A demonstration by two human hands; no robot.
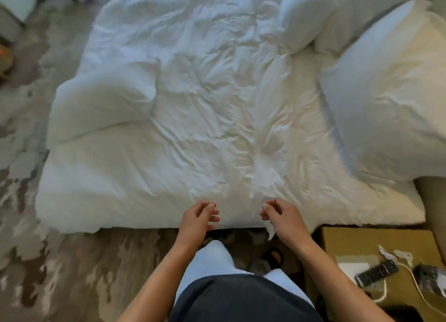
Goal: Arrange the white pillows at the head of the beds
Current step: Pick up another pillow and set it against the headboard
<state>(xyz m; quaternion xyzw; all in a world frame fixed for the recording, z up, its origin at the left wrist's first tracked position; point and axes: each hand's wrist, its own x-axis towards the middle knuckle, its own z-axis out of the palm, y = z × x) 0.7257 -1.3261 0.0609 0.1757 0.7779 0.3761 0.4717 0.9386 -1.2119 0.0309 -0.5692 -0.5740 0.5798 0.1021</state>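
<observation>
**Both hands hover empty at the near edge of the bed**

A person stands at the lower centre of the frame, facing a bed (169, 177) covered in a wrinkled white duvet (205, 104). The left hand (199, 216) and the right hand (280, 215) are held side by side just above the duvet's near edge, each grip loosely curled and closed on nothing.

Three white pillows lie at the right side of the frame: a large pillow (391, 99) at centre right, and beyond it, in the upper right, a second pillow (301, 15) leaning against a third pillow (357, 15). A fourth pillow (103, 104) rests at centre left.

At the lower right, a bench (350, 242) carries a dark remote control (376, 272) and a white cable (415, 283). Patterned carpet (60, 273) covers the floor on the left.
</observation>
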